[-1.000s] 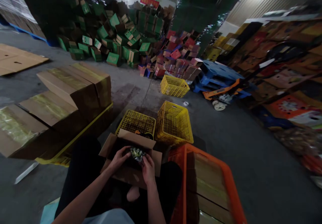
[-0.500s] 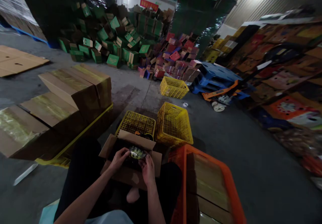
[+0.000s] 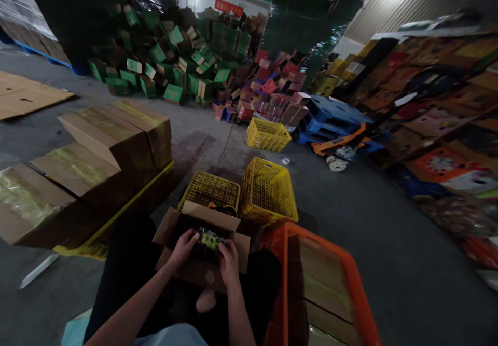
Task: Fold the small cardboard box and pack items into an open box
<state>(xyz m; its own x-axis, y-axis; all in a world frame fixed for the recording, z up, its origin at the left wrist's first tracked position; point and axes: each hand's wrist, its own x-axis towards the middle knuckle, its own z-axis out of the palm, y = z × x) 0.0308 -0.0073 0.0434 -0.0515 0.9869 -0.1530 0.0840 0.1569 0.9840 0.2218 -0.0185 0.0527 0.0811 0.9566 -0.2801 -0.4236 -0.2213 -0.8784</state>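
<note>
Green, dark-spotted packet (image 3: 210, 240)

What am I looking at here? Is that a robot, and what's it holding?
There's no robot here! These are a person's own bare hands. The camera is worn on the person's head and looks forward and down, so you see almost what they see, only squashed flatter.

The left hand and right hand hold a small shiny packet between their fingers. It's yellowish green with dark spots, but too small to tell what it is. They hold it over an open cardboard box between the person's legs.

Just beyond the box is a yellow crate with something black and orange on it. To the right, an orange crate holds more boxes, and taped boxes stand on the left.
</note>
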